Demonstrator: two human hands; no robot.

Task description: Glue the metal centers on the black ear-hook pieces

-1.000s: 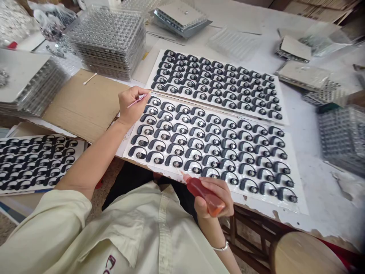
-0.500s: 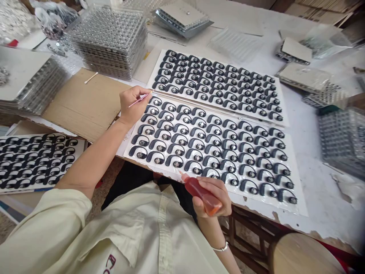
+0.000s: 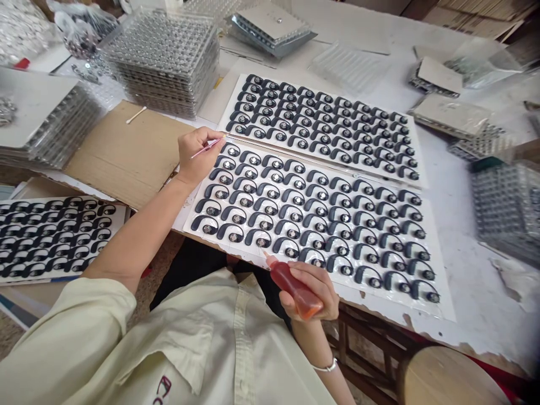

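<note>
We look down on a worn white tabletop (image 3: 472, 270) crowded with trays and sheets, and we take the lower white sheet (image 3: 441, 281) as our landmark. It carries rows of black earhook pieces (image 3: 261, 239), each with a small metal disc. Just beyond it lies an upper white sheet (image 3: 415, 152) of the same pieces, and left of it lies a cardboard sheet (image 3: 122, 152) with a cotton swab (image 3: 135, 115) on top. Farther out past that cardboard, still up and left of our landmark, rise stacks of clear trays (image 3: 164, 67).

Over the sheet's upper left corner, the left hand (image 3: 197, 154) pinches a thin pink stick (image 3: 206, 147) between thumb and fingertips. The right hand (image 3: 314, 295) wraps around a red squeeze bottle (image 3: 291, 288) at the sheet's near edge, its nozzle (image 3: 266, 254) tipped toward the nearest pieces.

We judge a firm squeeze the main risk: red liquid could drip onto the pieces. A careless stroke of the stick could also knock a piece out of line.
</note>
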